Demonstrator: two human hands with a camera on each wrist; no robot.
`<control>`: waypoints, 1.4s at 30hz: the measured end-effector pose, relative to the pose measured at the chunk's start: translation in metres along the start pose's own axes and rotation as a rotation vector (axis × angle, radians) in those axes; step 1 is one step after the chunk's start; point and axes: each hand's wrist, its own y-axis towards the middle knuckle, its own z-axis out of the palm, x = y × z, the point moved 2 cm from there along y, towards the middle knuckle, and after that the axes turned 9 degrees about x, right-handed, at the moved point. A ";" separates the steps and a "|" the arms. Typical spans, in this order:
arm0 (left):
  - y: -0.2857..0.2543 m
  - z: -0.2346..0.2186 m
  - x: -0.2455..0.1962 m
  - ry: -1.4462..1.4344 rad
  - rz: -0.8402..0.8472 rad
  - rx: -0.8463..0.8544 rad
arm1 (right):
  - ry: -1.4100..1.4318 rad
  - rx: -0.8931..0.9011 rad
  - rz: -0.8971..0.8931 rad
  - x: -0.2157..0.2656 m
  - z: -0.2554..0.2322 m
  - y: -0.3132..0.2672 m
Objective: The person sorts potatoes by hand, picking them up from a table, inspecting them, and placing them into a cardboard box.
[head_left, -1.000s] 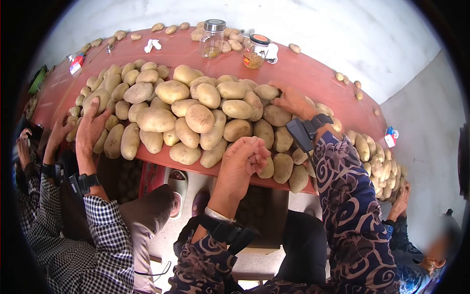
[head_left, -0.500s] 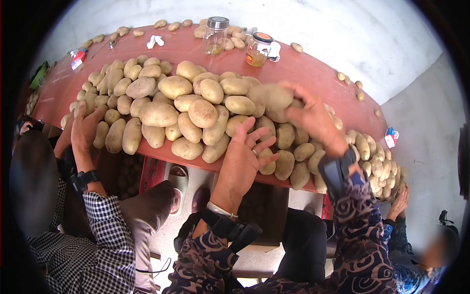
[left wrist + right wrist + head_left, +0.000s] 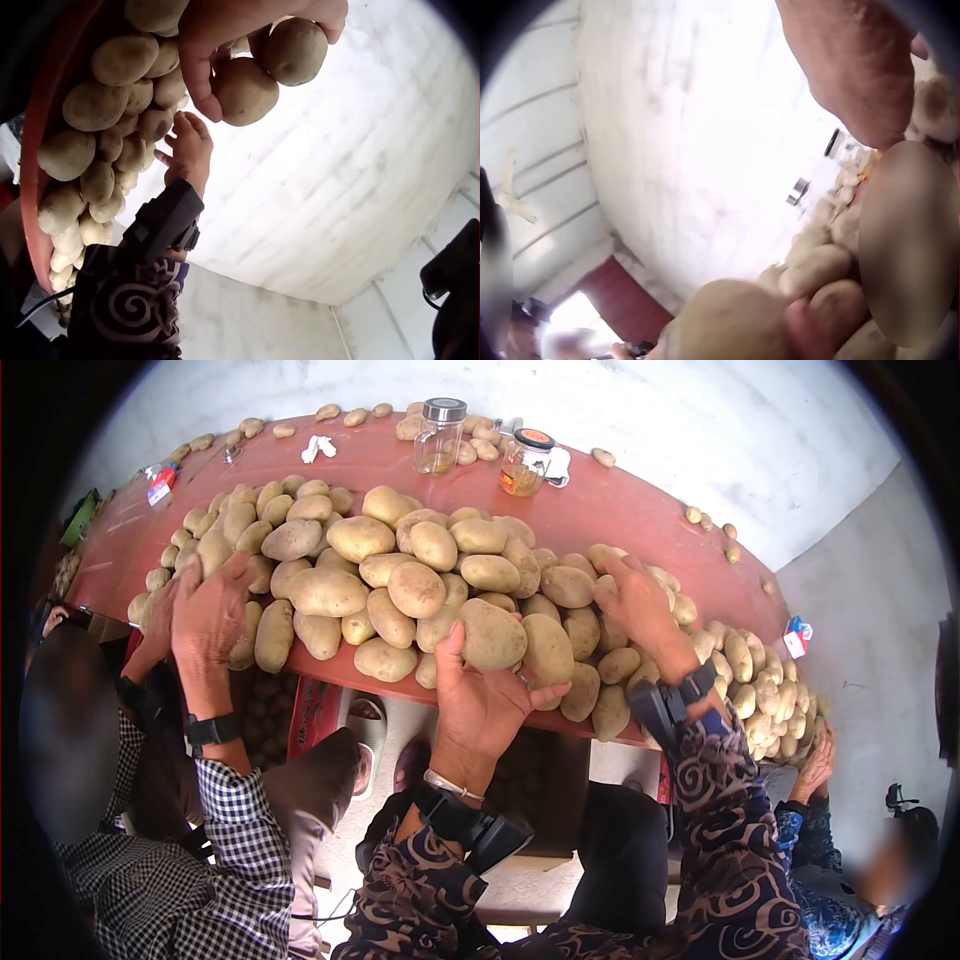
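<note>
My left hand (image 3: 485, 710) is turned palm up at the front of the potato pile. It holds two potatoes, one by the thumb (image 3: 492, 635) and one toward the fingers (image 3: 548, 650). In the left wrist view the same pair shows as a nearer potato (image 3: 246, 91) and a second potato (image 3: 295, 51) under the fingers. My right hand (image 3: 640, 605) reaches over the right part of the pile, fingertips among the potatoes next to a large potato (image 3: 567, 587). In the left wrist view its fingers are spread, with no potato between them.
Potatoes are heaped along the front of the red table (image 3: 400, 450). A lidded glass mug (image 3: 440, 438) and a black-lidded jar (image 3: 525, 465) stand behind. At left, another person's hand (image 3: 210, 610) works on the pile; another hand (image 3: 818, 760) is at far right.
My right hand lifted a potato from the pile toward my left, then went back to the pile. My left hand, which held nothing, now has two potatoes. The neighbour's hand at left has shifted right.
</note>
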 end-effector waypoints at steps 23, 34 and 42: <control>-0.003 -0.002 -0.007 0.102 0.067 0.012 | 0.559 0.679 -0.256 0.073 -0.002 -0.099; 0.000 -0.008 0.003 0.138 -0.099 0.122 | 0.739 0.159 0.056 0.066 -0.005 -0.084; -0.004 -0.003 0.001 0.204 -0.158 0.195 | 0.760 0.066 0.084 0.071 0.001 -0.086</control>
